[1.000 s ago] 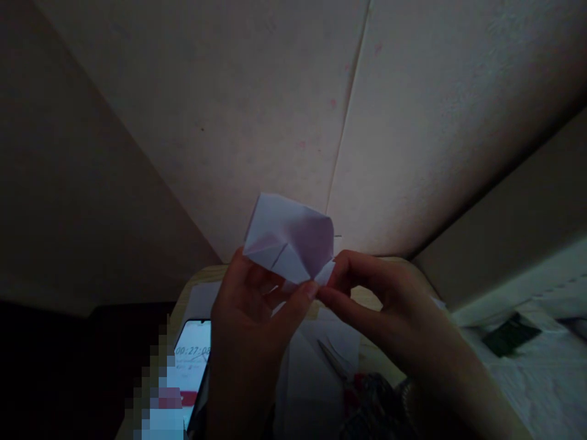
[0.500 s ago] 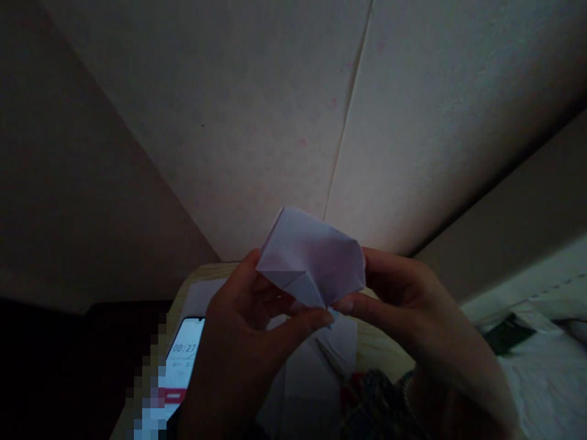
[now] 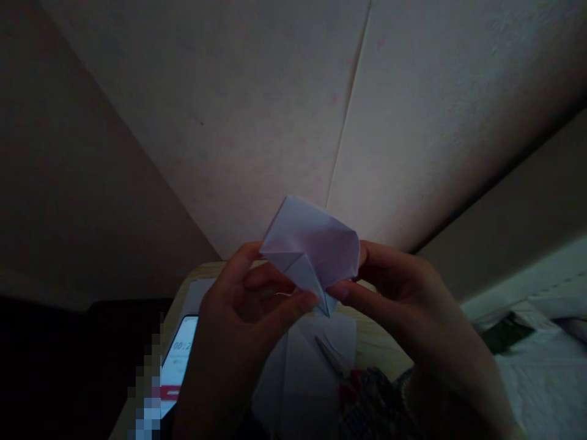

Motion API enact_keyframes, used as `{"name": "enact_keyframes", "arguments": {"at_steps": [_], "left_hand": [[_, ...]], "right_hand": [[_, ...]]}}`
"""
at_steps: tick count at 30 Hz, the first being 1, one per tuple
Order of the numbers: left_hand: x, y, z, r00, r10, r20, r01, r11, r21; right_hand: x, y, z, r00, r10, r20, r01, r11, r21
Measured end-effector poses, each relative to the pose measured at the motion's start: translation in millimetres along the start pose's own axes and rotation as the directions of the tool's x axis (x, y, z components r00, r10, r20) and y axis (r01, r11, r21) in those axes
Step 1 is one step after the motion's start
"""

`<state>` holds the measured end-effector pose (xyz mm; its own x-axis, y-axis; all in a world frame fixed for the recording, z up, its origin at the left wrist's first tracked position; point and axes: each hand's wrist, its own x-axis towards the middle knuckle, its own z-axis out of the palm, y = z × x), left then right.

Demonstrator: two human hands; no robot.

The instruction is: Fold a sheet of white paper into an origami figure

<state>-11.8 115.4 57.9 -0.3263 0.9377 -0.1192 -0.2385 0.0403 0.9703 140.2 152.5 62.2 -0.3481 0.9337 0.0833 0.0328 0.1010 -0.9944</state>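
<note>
A folded sheet of white paper (image 3: 316, 235) is held up between both hands, above the small table. It has creased flaps, and a narrow point hangs down at its bottom. My left hand (image 3: 252, 311) grips its left side, with the thumb pressed near the lower flap and the fingers behind. At the right side, my right hand (image 3: 394, 281) pinches the paper between thumb and fingers. Part of each hand's fingers is hidden behind the paper.
Below lies white paper (image 3: 316, 385) on a wooden table (image 3: 380, 348). Scissors (image 3: 332, 360) with red handles rest on it, partly covered by a sleeve. A lit phone (image 3: 177, 360) stands at left. A wall (image 3: 257, 122) rises behind; a pale bag-like item (image 3: 545, 366) lies at right.
Both hands have raised the folded paper slightly. My left thumb has shifted left off the bottom point, which now shows more fully. My right thumb has moved a little up and inward.
</note>
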Motion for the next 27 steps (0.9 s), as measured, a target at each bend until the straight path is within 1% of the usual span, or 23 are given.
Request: {"name": "enact_keyframes", "arguments": {"at_steps": [5, 8, 12, 16, 19, 21, 27], "left_hand": [[-1.9, 1.5, 3.5, 0.998, 0.018, -0.066, -0.018, 1.000, 0.006], [-3.1, 2.2, 4.9, 0.996, 0.034, -0.078, -0.031, 0.999, 0.038], [-4.7, 0.9, 3.8, 0.993, 0.089, -0.079, -0.080, 0.990, 0.112], [-6.6, -0.4, 2.9, 0.988, 0.107, -0.111, -0.091, 0.985, 0.144], [-6.7, 0.0, 3.7, 0.989, 0.131, -0.065, -0.120, 0.980, 0.159], [-5.9, 0.4, 4.5, 0.989, 0.149, -0.027, -0.144, 0.980, 0.137], [-1.0, -2.3, 1.9, 0.994, 0.096, 0.041, -0.096, 0.995, -0.021]], "right_hand": [[0.9, -0.1, 0.0, 1.000, 0.009, 0.014, -0.009, 1.000, 0.018], [2.7, 0.7, -0.3, 1.000, 0.001, 0.010, -0.001, 1.000, 0.012], [3.6, 1.4, 0.3, 1.000, -0.008, -0.005, 0.008, 0.999, -0.034], [3.0, 0.3, 2.5, 0.999, -0.032, 0.001, 0.032, 0.993, -0.117], [2.4, -1.0, 4.1, 0.999, -0.043, -0.008, 0.041, 0.984, -0.176], [2.0, -1.6, 4.6, 0.999, -0.048, -0.023, 0.042, 0.981, -0.191], [0.9, -1.4, 6.2, 0.999, -0.031, -0.039, 0.024, 0.988, -0.153]]}}
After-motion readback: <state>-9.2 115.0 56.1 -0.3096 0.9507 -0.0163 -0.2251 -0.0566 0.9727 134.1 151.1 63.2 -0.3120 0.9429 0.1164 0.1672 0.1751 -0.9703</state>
